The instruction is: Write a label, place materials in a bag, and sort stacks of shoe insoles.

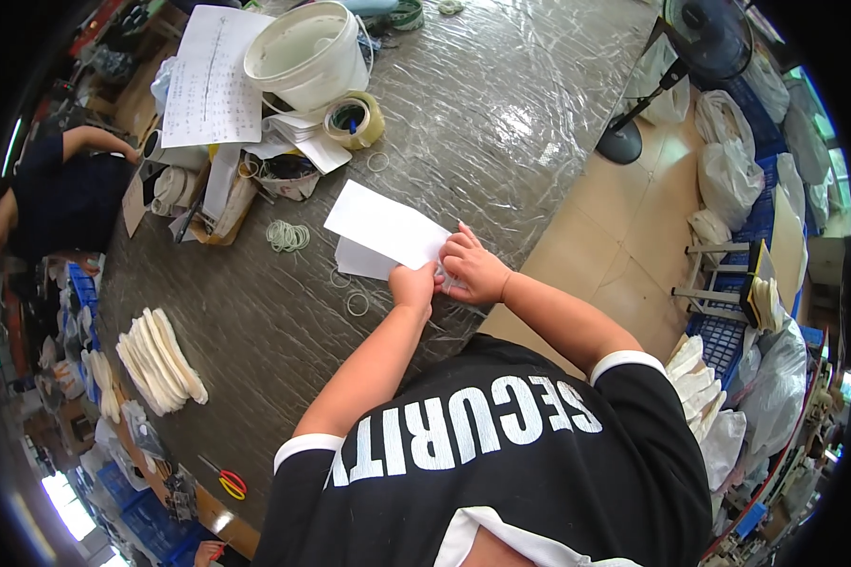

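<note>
My left hand (412, 286) is closed on the lower edge of some folded or stacked white paper (388, 225), thumb on top. The fingers of my right hand (477, 268) are bent around the paper's right end, meeting the left fingertips. Something pale and crinkled shows between the two hands, too small to make out. The paper's upper piece lies skewed over a second white piece (361, 259). Near my left hand, a loose pale rubber band (357, 303) rests on the table. Farther left sits a heap of rubber bands (287, 236).
A white bucket (307, 61), tape roll (354, 120) and written sheet (213, 80) crowd the far left of the table (501, 123). White cloth gloves (161, 361) and red-yellow-handled scissors (232, 485) lie at left. A fan (619, 142) stands right; another person (71, 194) is at far left.
</note>
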Demonstrator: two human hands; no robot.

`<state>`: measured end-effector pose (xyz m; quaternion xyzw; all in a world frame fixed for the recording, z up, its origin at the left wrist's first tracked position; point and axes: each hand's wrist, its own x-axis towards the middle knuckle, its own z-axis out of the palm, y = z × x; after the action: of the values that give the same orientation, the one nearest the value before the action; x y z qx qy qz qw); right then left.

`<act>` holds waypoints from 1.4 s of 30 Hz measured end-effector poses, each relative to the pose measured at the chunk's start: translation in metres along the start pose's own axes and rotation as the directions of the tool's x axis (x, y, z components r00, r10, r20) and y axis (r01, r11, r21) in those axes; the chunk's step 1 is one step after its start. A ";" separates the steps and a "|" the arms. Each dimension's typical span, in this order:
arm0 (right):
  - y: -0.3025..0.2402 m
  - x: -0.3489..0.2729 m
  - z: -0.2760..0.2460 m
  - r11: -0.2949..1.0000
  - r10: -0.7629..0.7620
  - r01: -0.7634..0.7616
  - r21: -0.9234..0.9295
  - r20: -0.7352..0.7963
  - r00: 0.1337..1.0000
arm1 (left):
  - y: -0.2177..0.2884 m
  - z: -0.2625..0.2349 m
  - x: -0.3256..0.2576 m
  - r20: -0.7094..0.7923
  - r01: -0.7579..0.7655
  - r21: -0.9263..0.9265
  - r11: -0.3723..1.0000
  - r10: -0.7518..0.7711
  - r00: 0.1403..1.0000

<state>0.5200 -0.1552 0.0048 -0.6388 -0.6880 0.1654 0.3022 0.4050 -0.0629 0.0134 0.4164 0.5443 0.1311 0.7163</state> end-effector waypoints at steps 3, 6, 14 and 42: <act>0.000 -0.002 0.001 1.000 0.009 -0.009 -0.003 0.025 1.000 | 0.006 -0.006 0.002 0.137 0.160 0.035 0.986 -0.164 0.977; 0.000 0.000 0.001 0.999 0.025 -0.025 0.021 0.025 0.999 | 0.013 -0.012 0.005 0.236 0.124 0.284 0.951 -0.194 0.952; -0.014 -0.016 -0.022 0.990 0.103 -0.125 -0.062 -0.285 0.953 | 0.003 -0.010 0.002 0.126 0.032 0.279 0.960 -0.069 0.990; -0.032 -0.003 0.007 0.340 0.936 -0.912 0.230 -0.175 0.305 | -0.004 -0.028 -0.004 0.290 0.141 0.105 0.984 -0.166 0.943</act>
<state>0.4906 -0.1614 0.0183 -0.9193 -0.1396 0.2473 0.2727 0.3772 -0.0550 0.0119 0.4172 0.4659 -0.0120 0.7802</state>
